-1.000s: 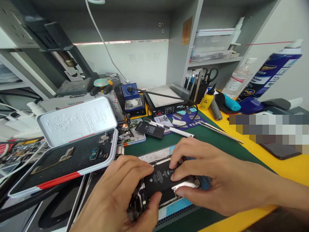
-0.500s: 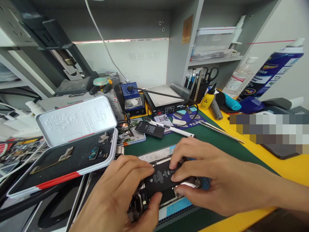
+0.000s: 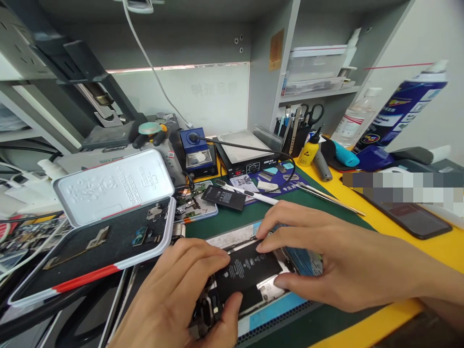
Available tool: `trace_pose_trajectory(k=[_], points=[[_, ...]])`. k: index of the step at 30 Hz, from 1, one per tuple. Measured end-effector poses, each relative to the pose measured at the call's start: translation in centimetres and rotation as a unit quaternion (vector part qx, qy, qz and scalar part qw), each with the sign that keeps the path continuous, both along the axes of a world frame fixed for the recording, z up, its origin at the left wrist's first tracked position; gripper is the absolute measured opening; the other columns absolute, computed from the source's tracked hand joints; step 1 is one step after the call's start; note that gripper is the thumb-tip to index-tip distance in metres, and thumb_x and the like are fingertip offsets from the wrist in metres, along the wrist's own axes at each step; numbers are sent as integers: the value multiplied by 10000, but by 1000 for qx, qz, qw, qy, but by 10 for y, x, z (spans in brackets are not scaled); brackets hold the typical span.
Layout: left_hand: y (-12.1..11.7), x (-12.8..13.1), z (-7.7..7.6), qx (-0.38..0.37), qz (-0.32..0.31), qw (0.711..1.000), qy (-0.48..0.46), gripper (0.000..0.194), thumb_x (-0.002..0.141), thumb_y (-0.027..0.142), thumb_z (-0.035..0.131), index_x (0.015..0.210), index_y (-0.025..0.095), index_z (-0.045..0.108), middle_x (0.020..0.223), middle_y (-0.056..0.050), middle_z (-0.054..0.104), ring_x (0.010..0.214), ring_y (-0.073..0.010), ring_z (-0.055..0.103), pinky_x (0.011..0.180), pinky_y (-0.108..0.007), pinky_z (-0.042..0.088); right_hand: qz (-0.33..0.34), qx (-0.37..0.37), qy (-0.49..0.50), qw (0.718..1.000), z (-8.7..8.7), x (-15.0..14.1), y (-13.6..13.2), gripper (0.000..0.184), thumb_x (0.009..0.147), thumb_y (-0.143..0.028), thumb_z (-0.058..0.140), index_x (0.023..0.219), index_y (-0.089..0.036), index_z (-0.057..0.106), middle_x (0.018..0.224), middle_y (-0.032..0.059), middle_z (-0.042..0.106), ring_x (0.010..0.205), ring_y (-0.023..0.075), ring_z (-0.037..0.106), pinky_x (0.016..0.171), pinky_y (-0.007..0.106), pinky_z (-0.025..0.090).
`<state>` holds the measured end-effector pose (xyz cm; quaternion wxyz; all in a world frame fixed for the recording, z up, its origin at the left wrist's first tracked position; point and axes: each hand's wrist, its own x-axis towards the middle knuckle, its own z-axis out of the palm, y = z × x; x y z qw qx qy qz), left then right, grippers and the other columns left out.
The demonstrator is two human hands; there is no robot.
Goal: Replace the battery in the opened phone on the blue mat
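Note:
An opened phone with a black battery inside lies on a pad with blue and white areas. My left hand is closed around its camera end, fingertips on the far edge and thumb on the near side. My right hand spans the other end. Its fingertips touch the far edge beside the battery, and its thumb presses near the close edge. Bare metal shows next to the battery. A loose black battery and a white-handled brush lie behind the hands.
On the left is an open tin holding small phone parts. A heating plate and blue tool station stand at the back. To the right are tweezers, a yellow bottle, a spray can and another phone.
My right hand's fingers and thumb have spread and shifted slightly right, uncovering more of the battery and the metal beside it. My left hand keeps its grip. The view has shifted slightly.

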<state>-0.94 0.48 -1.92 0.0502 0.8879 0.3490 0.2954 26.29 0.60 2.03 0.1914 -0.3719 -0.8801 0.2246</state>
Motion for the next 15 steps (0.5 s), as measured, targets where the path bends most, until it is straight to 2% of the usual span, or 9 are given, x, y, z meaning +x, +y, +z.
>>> trace_pose_trajectory(k=[7, 9, 11, 13, 15], points=[[7, -2, 0, 47, -34, 998, 26, 305, 876, 229, 686, 1168, 211, 597, 1056, -36, 696, 1077, -195, 628, 927, -284, 579, 32, 122, 58, 990, -6, -4, 5, 120, 886, -113, 673, 992, -125, 727, 995, 95, 765, 992, 210, 692, 905, 331, 541], [6, -1, 1, 58, -41, 997, 27, 266, 883, 193, 685, 1138, 211, 611, 1034, -31, 705, 1073, -199, 631, 933, -306, 580, 33, 150, 66, 986, -8, -5, 6, 122, 895, -97, 656, 991, -135, 719, 932, 86, 771, 936, 209, 707, 865, 343, 550], [4, 1, 2, 79, -19, 997, 1, 230, 889, 110, 659, 1092, 213, 622, 995, -22, 715, 1041, -197, 641, 912, -331, 579, 29, 177, 69, 981, -9, -6, 6, 135, 901, -88, 650, 1006, -149, 708, 890, 71, 769, 894, 205, 712, 835, 343, 552], [1, 3, 5, 119, 14, 992, -49, 237, 867, 50, 648, 1041, 210, 620, 947, -20, 719, 981, -197, 657, 850, -345, 584, -5, 223, 95, 970, -9, -7, 6, 157, 899, -95, 669, 1041, -158, 695, 907, 70, 771, 886, 204, 714, 819, 340, 551], [-3, 2, 9, 164, 44, 982, -86, 243, 837, 47, 677, 1002, 209, 607, 912, -24, 721, 902, -195, 677, 780, -346, 595, -76, 240, 149, 956, -8, -8, 3, 184, 891, -148, 712, 1073, -172, 691, 944, 79, 771, 872, 205, 714, 788, 333, 553]])
